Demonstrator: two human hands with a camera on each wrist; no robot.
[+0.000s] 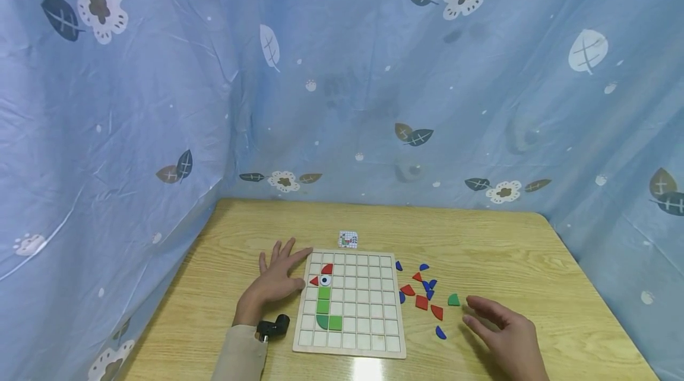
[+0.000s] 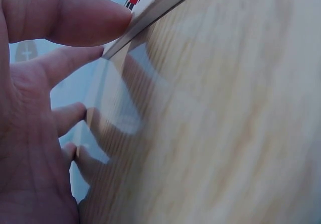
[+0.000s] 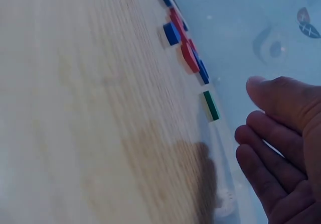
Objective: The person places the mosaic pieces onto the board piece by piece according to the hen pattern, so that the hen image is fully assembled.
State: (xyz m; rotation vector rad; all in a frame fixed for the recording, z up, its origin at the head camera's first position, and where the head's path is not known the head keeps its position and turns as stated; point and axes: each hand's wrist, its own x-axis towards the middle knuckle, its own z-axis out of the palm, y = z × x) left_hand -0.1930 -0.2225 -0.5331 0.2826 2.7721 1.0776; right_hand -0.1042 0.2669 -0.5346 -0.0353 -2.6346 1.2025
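Observation:
A wooden grid board [image 1: 363, 333] lies on the table, with red, white and green tiles set in its left columns. My left hand [image 1: 275, 279] touches the board's left edge with thumb and index finger, the other fingers spread. In the left wrist view, the left thumb [image 2: 90, 18] lies against the board's side. My right hand [image 1: 504, 333] hovers over the table right of the board, fingers slightly bent, holding nothing. Nearest to it is a green quarter-round tile [image 1: 453, 299], seen edge-on in the right wrist view. The right hand [image 3: 281, 143] stays apart from it.
Loose red and blue tiles are scattered right of the board, among them a red square [image 1: 421, 302] and a blue half-round [image 1: 440, 332]. A small pattern card [image 1: 348, 239] lies behind the board. Blue curtains [image 1: 342, 102] surround the wooden table [image 1: 481, 244].

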